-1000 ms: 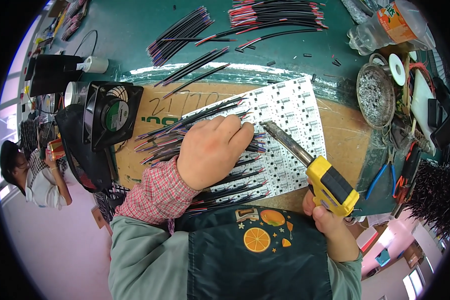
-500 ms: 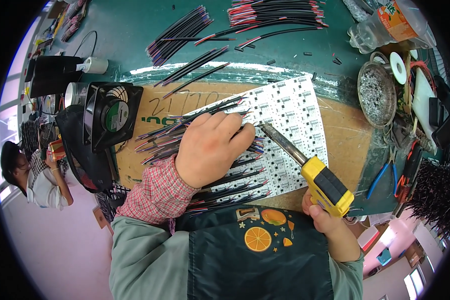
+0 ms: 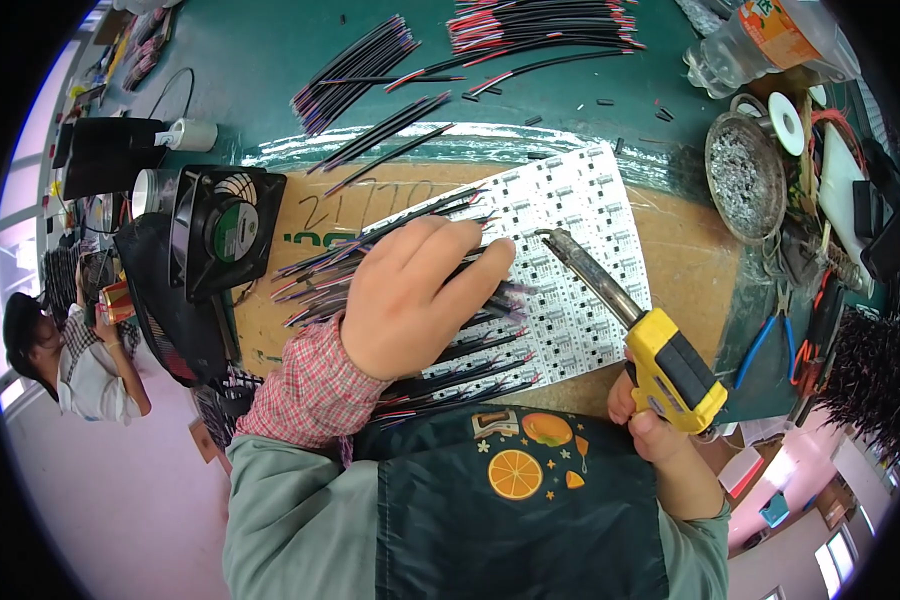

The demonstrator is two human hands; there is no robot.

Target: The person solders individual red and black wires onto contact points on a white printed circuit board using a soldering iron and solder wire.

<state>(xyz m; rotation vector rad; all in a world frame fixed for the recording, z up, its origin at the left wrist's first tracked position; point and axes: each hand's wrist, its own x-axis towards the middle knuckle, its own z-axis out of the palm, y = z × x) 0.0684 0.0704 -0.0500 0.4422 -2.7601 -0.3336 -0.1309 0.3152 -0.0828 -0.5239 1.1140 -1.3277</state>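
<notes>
My right hand (image 3: 650, 425) grips the yellow-and-black handle of a soldering iron (image 3: 676, 370). Its dark, bent tip hangs over a white circuit board sheet (image 3: 595, 250), a short way right of my left hand (image 3: 410, 290). That hand lies palm down over several black wires (image 3: 320, 270) along the sheet's left part, thumb stretched and apart from the index finger. I see nothing between those two; the other fingertips are partly hidden. More black wires (image 3: 460, 385) with red and white ends lie on the sheet's near edge.
Wire bundles (image 3: 355, 75) lie on the green table's far side. At left stands a black fan (image 3: 230, 232). Right are a metal dish (image 3: 745, 180) of solder bits, a solder spool (image 3: 785, 125), blue pliers (image 3: 765, 345) and a plastic bottle (image 3: 775, 45). Another person (image 3: 80, 350) sits far left.
The soldering iron has drawn back to the right, away from my left fingers. My left thumb has straightened and parted from the index finger.
</notes>
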